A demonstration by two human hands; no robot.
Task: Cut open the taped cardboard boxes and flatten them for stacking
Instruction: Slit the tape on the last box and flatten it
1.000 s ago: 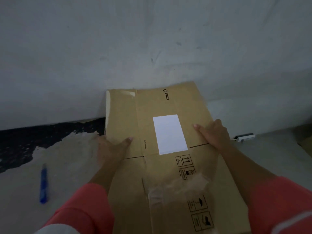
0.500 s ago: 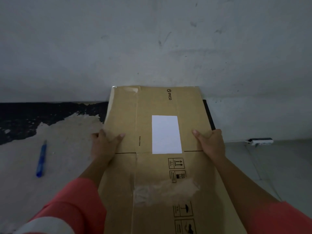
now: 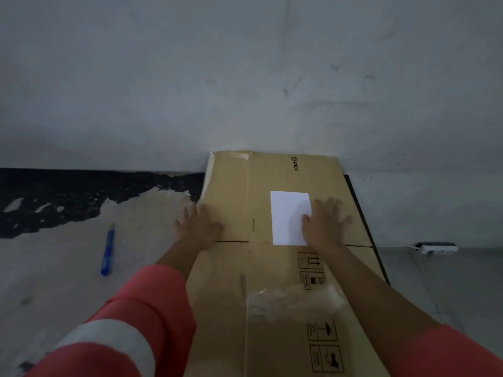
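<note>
**Both hands flat on the flattened box, pressing it to the floor**

The cardboard box lies flat on the floor. Its long axis runs straight away from the person, and its far end sits against the foot of the wall. It looks fully collapsed, with no standing sides visible.

The left hand is open with fingers spread. It sits on the box's left edge, thumb side on the cardboard and outer fingers over the floor. The right hand is also open, palm down on the box right of centre, and its thumb side overlaps the white label. Neither hand grips anything. Both sit level with the cross crease, about midway along the visible length.

A patch of clear tape remains on the near half, between the forearms.

A blue tool, either a cutter or a pen, lies on the floor well to the left of the box. It is nearer the left hand and roughly parallel to the box's long axis. A power strip sits by the wall off to the right.

Judgement: this is the flattening step and it is nearly done for this box. The next move, lifting or sliding it to a stack, probably means gripping the two long edges. The left hand is already at its edge, while the right would have to shift outward. The main risk is the sheet springing back up at the crease.
</note>
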